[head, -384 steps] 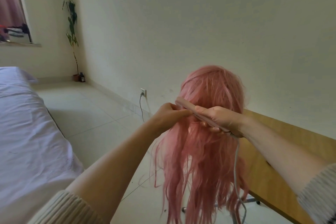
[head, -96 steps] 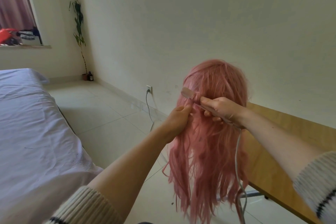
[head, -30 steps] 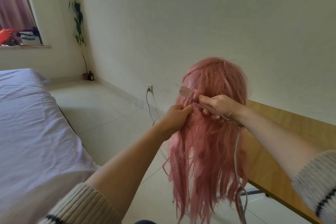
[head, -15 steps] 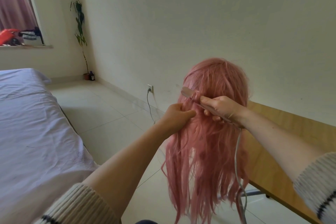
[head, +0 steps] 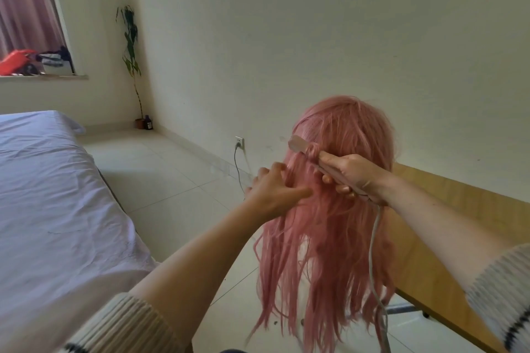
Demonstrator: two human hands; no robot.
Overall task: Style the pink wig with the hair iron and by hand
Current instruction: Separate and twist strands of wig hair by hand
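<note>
The long pink wig stands upright in front of me, beside the wooden table, its strands hanging down to the floor. My right hand grips the pale pink hair iron, whose tip points left across the back of the wig. A strand is looped round the iron just left of my fingers. The iron's grey cord hangs down from my wrist. My left hand is at the wig's left side, fingers spread and thumb stretched toward the hair, slightly blurred.
A bed with a pale lilac sheet fills the left. The wooden table runs along the wall on the right. A wall socket with a plugged cable sits low on the wall. A potted plant stands in the far corner.
My left hand has let go of the pinched strand below the iron and spread its fingers, shifting slightly left. The right hand and iron have stayed in place.
</note>
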